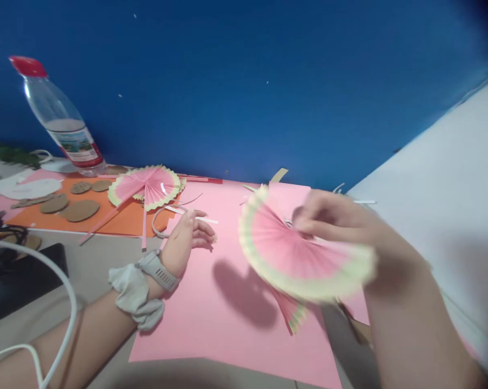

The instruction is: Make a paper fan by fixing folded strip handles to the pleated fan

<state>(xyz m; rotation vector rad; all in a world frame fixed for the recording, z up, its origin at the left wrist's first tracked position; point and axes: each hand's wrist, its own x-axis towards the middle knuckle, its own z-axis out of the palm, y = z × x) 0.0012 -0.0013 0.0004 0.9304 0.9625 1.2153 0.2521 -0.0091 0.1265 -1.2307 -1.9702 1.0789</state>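
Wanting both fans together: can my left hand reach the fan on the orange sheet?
Probably yes: the left hand lies empty on the pink sheet, the fan close beyond it, only flat paper strips between.

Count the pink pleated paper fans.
2: one pink pleated paper fan lies on the orange paper sheet, one is in the right hand; a pleated piece beneath may be another.

The pleated paper fan (292, 254) at centre right is pink with a pale yellow-green rim. The paper sheet (227, 308) beneath is pink, and the wall (244, 81) is deep blue.
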